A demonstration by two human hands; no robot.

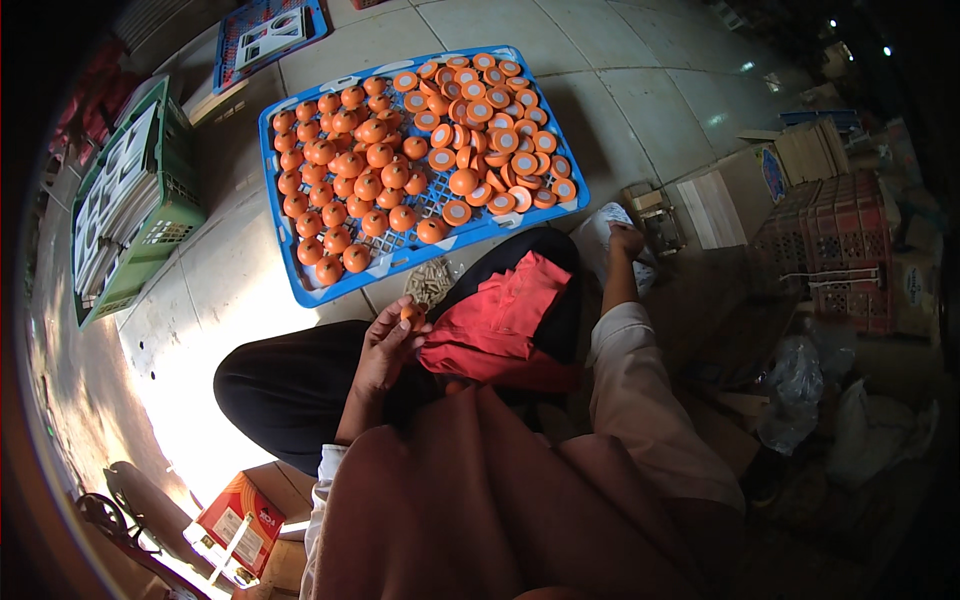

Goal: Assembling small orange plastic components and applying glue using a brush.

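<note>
While the L hand (383, 345) pinches an orange piece (411, 317) betw. thumb & fingers, just off the near edge of the blue tray (433, 190), the R hand (626, 240) is out past the tray's near R corner, at a shiny pale bag (608, 222); can't tell if it's gripping anything.

Progress: looks partway, approx. half & half. Toward the tray's L edge sit the orange domes (367, 185), round side up w/ dark tips, in rough rows along that edge & bunched toward the middle; prob. the done lot. Toward the R edge & far R corner, the flat-side-up pcs (500, 140) lie jumbled & overlapping, most showing a pale disc; prob. the lot left, tho that's a guess, since any tips underneath are hidden. Held pc is too small to tell if it's tipped.

Containers: main tray carries both groups, w/ bare mesh betw. them toward the near edge. Small pale sticks (430, 283) are heaped just off that edge, by the red cloth (495, 320) on the lap. Beyond the far L corner, a 2nd blue tray (224, 55) has a white frame (270, 37) in it. Off the L edge, a green crate (165, 232) is packed w/ white boards (118, 205), stacked on edge. Well off the R side, red crates (830, 240); contents too dark to tell.
</note>
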